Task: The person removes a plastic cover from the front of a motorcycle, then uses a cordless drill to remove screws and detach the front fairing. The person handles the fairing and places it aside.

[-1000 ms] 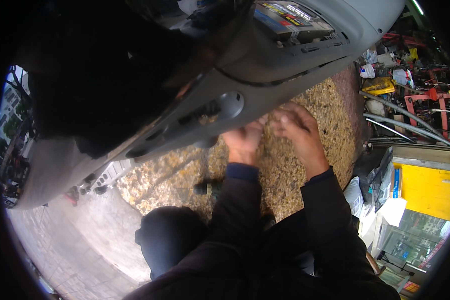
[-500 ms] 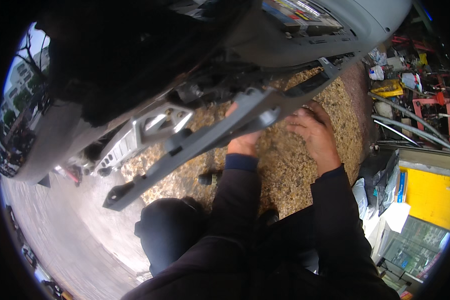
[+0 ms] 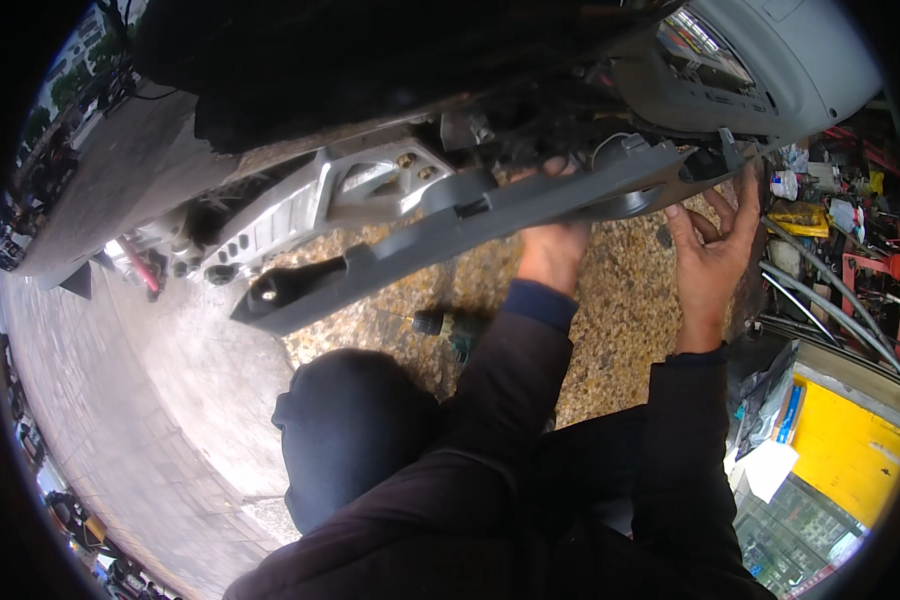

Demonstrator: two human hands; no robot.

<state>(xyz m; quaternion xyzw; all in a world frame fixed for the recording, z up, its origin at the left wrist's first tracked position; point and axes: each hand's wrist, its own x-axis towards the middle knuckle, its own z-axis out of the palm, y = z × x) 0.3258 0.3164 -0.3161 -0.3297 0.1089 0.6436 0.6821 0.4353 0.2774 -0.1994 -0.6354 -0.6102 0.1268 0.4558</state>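
Note:
A long dark grey plastic trim panel [image 3: 420, 240] slants across the middle, alongside the underside of a vehicle with a pale grey body shell [image 3: 820, 60]. My left hand [image 3: 555, 250] is wrapped round the panel from below; its fingertips show past the far edge. Toward the panel's right end, my right hand [image 3: 715, 260] has thumb and fingers at its edge, close under the body shell. Part of that grip is hidden. Behind the panel lies a silver metal bracket [image 3: 320, 200] with holes and bolts.
A power drill [image 3: 450, 328] with a black chuck and green body lies on the pebbled ground below the panel. At the right are metal tubes [image 3: 810, 300], a red metal frame [image 3: 875, 290] and a yellow board [image 3: 855, 440]. My dark-clad knee [image 3: 350, 430] is near.
The panel has swung flatter, its right end now against the body shell. My right hand has moved right and up to the panel's end. My left hand still holds the panel.

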